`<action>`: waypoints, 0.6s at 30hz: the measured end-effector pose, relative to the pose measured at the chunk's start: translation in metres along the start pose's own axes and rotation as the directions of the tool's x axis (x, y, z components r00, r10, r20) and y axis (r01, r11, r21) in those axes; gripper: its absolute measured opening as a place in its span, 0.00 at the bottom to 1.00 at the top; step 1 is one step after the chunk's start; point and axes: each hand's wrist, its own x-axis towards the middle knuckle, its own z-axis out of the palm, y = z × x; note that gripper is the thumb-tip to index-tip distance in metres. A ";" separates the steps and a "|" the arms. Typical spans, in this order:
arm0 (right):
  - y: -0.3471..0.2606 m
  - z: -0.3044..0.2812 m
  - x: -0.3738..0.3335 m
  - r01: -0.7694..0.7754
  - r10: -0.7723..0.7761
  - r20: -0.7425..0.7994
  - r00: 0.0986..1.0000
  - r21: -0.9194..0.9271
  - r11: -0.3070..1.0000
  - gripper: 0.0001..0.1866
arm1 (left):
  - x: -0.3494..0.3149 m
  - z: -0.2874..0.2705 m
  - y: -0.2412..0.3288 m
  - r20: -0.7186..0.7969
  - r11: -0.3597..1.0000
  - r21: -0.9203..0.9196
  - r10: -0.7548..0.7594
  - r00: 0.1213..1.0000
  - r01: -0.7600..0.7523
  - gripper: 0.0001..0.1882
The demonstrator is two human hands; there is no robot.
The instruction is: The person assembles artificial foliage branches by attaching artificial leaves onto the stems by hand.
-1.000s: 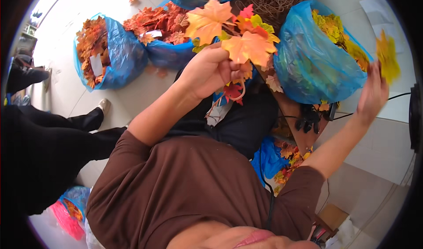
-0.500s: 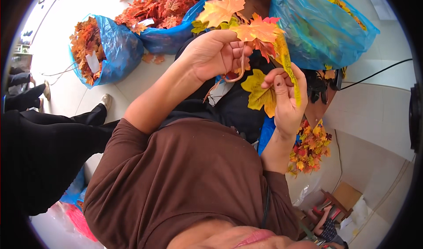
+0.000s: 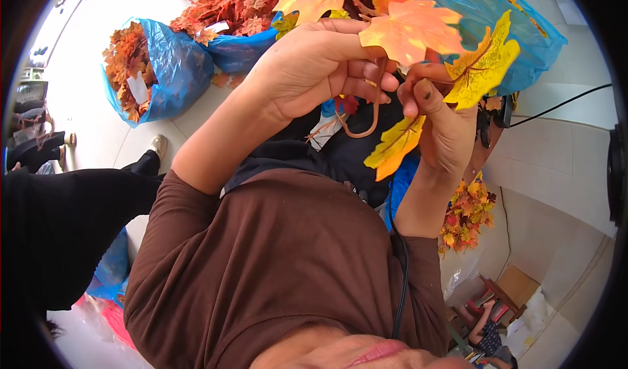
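My left hand [image 3: 294,75] is closed around a brown artificial stem [image 3: 375,111], whose lower end curls into a hook below my fingers. Large orange maple leaves [image 3: 415,32] of the leaf garland spread over and past that hand, partly hiding its fingertips. Beside it, my right hand [image 3: 445,124] pinches with thumb and fingers at a yellow artificial maple leaf [image 3: 398,145], which hangs under the fingertips. Another yellow leaf [image 3: 487,71] stands above the right hand, in front of its fingers. Where the yellow leaves join the stem is hidden.
Blue bags of orange-red leaves [image 3: 176,68] stand on the tiled floor at the far left. Another blue bag [image 3: 536,62] is at the far right. A bunch of mixed leaves [image 3: 468,215] lies near my right elbow. A person's dark-clothed leg [image 3: 78,205] is on the left.
Both hands and the leaves have come closer and larger in view. My right hand has shifted right, and its yellow leaves have turned to a different angle.
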 end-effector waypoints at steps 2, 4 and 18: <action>0.004 0.005 0.001 0.034 -0.033 -0.007 0.999 0.081 0.996 0.08 | -0.002 0.005 0.004 -0.006 1.000 0.017 -0.015 1.000 0.015 0.12; 0.007 0.008 0.002 0.054 -0.046 -0.060 0.997 0.124 0.991 0.08 | -0.002 0.008 0.005 -0.008 0.999 0.035 -0.032 0.999 0.032 0.12; 0.022 -0.001 -0.011 -0.048 0.084 -0.088 0.993 0.355 0.934 0.24 | 0.004 0.002 0.001 0.124 0.986 -0.137 -0.077 0.989 0.094 0.14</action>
